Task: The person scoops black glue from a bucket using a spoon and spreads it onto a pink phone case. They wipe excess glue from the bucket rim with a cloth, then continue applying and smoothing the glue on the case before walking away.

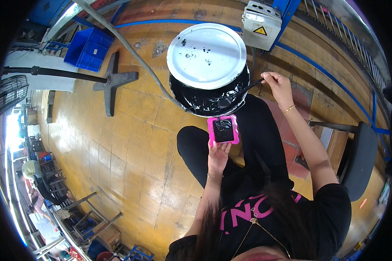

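A bucket (177, 90) stands before my knees, its inside and rim coated in glossy black paste. A white lid (213, 71) with black smudges covers its far part, leaving the near side exposed. My left hand (218, 157) grips a small pink wavy-edged square mould (236, 135) from below, just at the bucket's near rim. Shiny black paste (223, 131) fills the middle of that mould. On the right, my right hand (279, 90) pinches a thin dark stick (251, 85). This stick slants down over the rim into the bucket; its lower end blends with the paste.
A grey hose (130, 47) crosses to the bucket. Behind stands an electrical box (260, 24) on a blue post. A fan stand's dark base (114, 81) and a blue bin (90, 49) are at the far left. A chair (361, 161) is close on my right. Other people sit far left.
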A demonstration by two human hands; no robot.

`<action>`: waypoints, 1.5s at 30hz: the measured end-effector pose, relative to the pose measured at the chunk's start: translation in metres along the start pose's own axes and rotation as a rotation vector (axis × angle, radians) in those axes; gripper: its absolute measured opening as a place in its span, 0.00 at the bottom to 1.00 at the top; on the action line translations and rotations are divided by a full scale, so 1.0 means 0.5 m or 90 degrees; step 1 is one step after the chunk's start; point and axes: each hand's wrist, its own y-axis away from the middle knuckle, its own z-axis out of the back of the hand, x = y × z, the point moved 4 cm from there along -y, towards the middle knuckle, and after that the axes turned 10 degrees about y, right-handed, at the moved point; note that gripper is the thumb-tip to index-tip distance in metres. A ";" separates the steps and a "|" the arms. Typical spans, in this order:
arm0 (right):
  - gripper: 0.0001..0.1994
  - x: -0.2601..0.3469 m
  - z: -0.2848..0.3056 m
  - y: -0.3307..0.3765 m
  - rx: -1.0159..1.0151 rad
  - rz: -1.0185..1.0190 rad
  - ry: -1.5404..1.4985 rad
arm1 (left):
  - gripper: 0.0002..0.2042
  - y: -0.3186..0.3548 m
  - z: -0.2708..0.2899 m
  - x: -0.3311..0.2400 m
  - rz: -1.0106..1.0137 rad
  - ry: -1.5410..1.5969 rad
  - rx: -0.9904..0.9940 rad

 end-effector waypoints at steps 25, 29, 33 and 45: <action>0.11 -0.064 -0.074 0.003 0.112 -0.224 -0.141 | 0.15 0.003 -0.002 0.003 -0.002 0.012 -0.001; 0.11 -0.033 -0.044 0.002 0.122 -0.147 -0.182 | 0.20 0.001 -0.001 0.001 -0.002 -0.002 0.013; 0.13 0.048 -0.012 0.021 0.126 -0.047 -0.125 | 0.20 0.002 -0.005 0.004 0.000 -0.005 -0.003; 0.08 0.218 -0.047 0.272 0.011 0.654 0.325 | 0.19 0.001 0.002 0.000 -0.002 -0.005 -0.016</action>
